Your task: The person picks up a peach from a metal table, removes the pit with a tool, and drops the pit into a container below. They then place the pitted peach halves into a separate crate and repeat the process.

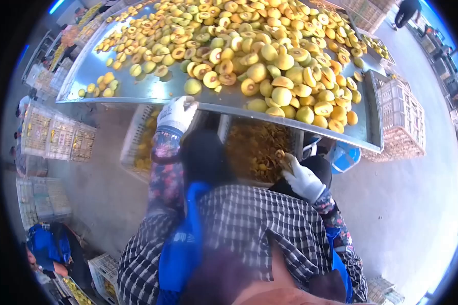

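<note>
My left hand, in a white glove, is at the front rim of the metal table, its fingers curled closed. What it holds, if anything, is hidden. My right hand, also gloved, is lower, over the right side of a crate of brown scraps. Its fingers pinch a small brown piece, too small to tell whether it is a pit or a bit of fruit. Halved yellow peaches with reddish-brown centres are heaped on the table, and one lies close to my left hand.
Beneath the table, left of the scraps, stands a white crate with yellow fruit. Stacked crates rise at the right and more crates at the left. A blue-and-white container is under the right side. Other people are in the background.
</note>
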Tool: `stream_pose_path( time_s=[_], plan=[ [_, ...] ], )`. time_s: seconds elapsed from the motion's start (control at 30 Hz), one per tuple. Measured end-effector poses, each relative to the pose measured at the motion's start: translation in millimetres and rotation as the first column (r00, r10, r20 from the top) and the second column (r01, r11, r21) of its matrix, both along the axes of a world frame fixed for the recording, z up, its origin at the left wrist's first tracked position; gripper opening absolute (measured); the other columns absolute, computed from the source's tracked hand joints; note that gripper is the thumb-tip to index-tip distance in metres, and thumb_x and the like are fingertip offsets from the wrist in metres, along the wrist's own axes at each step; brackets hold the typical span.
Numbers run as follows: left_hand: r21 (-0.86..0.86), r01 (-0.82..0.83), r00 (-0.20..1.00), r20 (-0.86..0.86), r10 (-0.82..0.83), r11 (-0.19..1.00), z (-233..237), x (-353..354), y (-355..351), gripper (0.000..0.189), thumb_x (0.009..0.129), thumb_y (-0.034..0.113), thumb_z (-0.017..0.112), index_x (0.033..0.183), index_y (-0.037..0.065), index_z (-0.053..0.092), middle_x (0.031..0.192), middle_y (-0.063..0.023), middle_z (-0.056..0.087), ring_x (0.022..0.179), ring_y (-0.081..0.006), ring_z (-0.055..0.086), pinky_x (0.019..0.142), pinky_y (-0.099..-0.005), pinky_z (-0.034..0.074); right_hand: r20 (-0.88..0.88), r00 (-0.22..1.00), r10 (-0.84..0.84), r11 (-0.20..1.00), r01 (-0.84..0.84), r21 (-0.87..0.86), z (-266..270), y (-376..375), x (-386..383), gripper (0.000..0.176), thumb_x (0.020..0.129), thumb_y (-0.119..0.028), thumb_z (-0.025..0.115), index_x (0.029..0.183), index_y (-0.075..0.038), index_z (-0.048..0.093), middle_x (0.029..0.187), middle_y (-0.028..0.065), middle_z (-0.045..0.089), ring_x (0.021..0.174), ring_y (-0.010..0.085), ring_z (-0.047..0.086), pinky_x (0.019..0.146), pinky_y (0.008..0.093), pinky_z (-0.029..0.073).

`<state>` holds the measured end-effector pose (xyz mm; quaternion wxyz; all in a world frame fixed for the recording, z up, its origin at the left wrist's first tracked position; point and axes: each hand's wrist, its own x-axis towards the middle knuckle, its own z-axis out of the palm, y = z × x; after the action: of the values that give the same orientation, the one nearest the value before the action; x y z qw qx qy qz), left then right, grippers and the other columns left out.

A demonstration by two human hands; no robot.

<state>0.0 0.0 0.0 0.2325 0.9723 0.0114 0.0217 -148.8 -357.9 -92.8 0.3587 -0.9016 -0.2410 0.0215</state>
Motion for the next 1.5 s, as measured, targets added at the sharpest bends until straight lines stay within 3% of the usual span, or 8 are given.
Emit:
stream_pose_path(
  time_s=[0.23, 0.7, 0.97, 1.2, 1.33, 1.4, 1.47, 1.5],
  plan=[
    [-0.174, 0.346, 0.869, 0.43, -0.245, 0.922, -45, 60, -52, 0.04, 0.074, 0.034, 0.065, 0.104, 0.006, 0.064, 0.095, -0.0161, 0.065, 0.091, -0.0343, 0.063, 0.079, -0.0449, 0.05, -0.111, 0.993, -0.032, 0.999, 0.032, -0.003, 5, 23, 15, 0.042, 0.087, -0.013, 0.057, 0.125, -0.003, 0.041, 0.09, 0.0253, 0.062, 0.083, 0.0417, 0.062, 0.068, 0.0449, 0.049],
    [-0.206, 0.177, 0.98, 0.131, -0.152, 0.962, -89, 87, -114, 0.043, 0.08, 0.014, 0.061, 0.12, 0.003, 0.049, 0.119, -0.0233, 0.053, 0.102, -0.0361, 0.06, 0.085, -0.0432, 0.049, 0.06, 0.993, 0.104, 0.994, -0.103, -0.021, -42, 13, 23, 0.043, 0.085, -0.016, 0.06, 0.121, -0.002, 0.043, 0.089, 0.0211, 0.063, 0.077, 0.0346, 0.064, 0.067, 0.0402, 0.05],
    [-0.156, 0.08, 0.901, 0.434, -0.005, 0.984, -140, 116, -134, 0.037, 0.069, 0.02, 0.067, 0.099, 0.005, 0.051, 0.063, -0.0127, 0.062, 0.062, -0.0335, 0.064, 0.054, -0.0483, 0.048, -0.05, 0.99, 0.132, 0.979, -0.138, -0.152, 9, 66, 28, 0.043, 0.085, -0.016, 0.061, 0.122, 0.0, 0.045, 0.099, 0.0202, 0.062, 0.09, 0.0306, 0.061, 0.08, 0.0378, 0.048],
    [-0.339, 0.085, 0.993, 0.104, -0.053, 0.937, -71, 70, -90, 0.044, 0.069, 0.028, 0.071, 0.105, 0.004, 0.063, 0.089, -0.0193, 0.067, 0.083, -0.0328, 0.067, 0.077, -0.0413, 0.053, -0.188, 0.979, 0.074, 0.996, -0.064, 0.057, 25, 72, 38, 0.035, 0.091, -0.006, 0.05, 0.124, 0.003, 0.045, 0.113, 0.0178, 0.06, 0.104, 0.0284, 0.058, 0.09, 0.0368, 0.045],
    [-0.969, -0.039, 0.995, -0.06, -0.08, 0.245, -42, 38, -65, 0.038, 0.072, 0.023, 0.073, 0.104, 0.005, 0.065, 0.096, -0.0067, 0.066, 0.091, -0.0197, 0.062, 0.083, -0.0364, 0.052, -0.102, 0.994, 0.024, 0.999, -0.026, -0.019, 24, 66, 51, 0.043, 0.092, -0.006, 0.047, 0.133, 0.004, 0.04, 0.129, 0.0225, 0.052, 0.119, 0.0316, 0.051, 0.099, 0.0376, 0.039],
    [-0.373, 0.589, 0.64, 0.757, -0.132, 0.717, -61, 26, -53, 0.03, 0.078, 0.018, 0.07, 0.103, 0.003, 0.063, 0.098, -0.0119, 0.066, 0.096, -0.0233, 0.063, 0.082, -0.0363, 0.053, -0.147, 0.985, -0.086, 0.991, 0.07, -0.111, 45, 69, 44, 0.048, 0.093, -0.008, 0.045, 0.138, 0.005, 0.036, 0.138, 0.0251, 0.045, 0.128, 0.0332, 0.045, 0.105, 0.0373, 0.035],
    [-0.846, -0.091, 0.978, 0.023, -0.207, -0.525, -49, 13, -73, 0.022, 0.08, 0.011, 0.062, 0.099, 0.001, 0.062, 0.101, -0.0123, 0.066, 0.098, -0.0255, 0.063, 0.085, -0.0387, 0.051, -0.05, 0.994, -0.102, 0.995, 0.103, 0.017, 55, 72, 46, 0.044, 0.094, -0.009, 0.046, 0.135, 0.004, 0.038, 0.126, 0.0213, 0.047, 0.115, 0.0295, 0.046, 0.096, 0.0355, 0.036],
    [-0.799, -0.097, 0.952, 0.099, -0.29, -0.593, -35, -1, -71, 0.021, 0.08, 0.009, 0.059, 0.098, 0.0, 0.061, 0.102, -0.0133, 0.065, 0.099, -0.0263, 0.063, 0.088, -0.0399, 0.05, 0.005, 0.993, -0.121, 0.989, 0.12, 0.082, 60, 72, 47, 0.042, 0.094, -0.01, 0.046, 0.133, 0.004, 0.039, 0.12, 0.0194, 0.048, 0.108, 0.0277, 0.047, 0.091, 0.0346, 0.037]
  ],
)
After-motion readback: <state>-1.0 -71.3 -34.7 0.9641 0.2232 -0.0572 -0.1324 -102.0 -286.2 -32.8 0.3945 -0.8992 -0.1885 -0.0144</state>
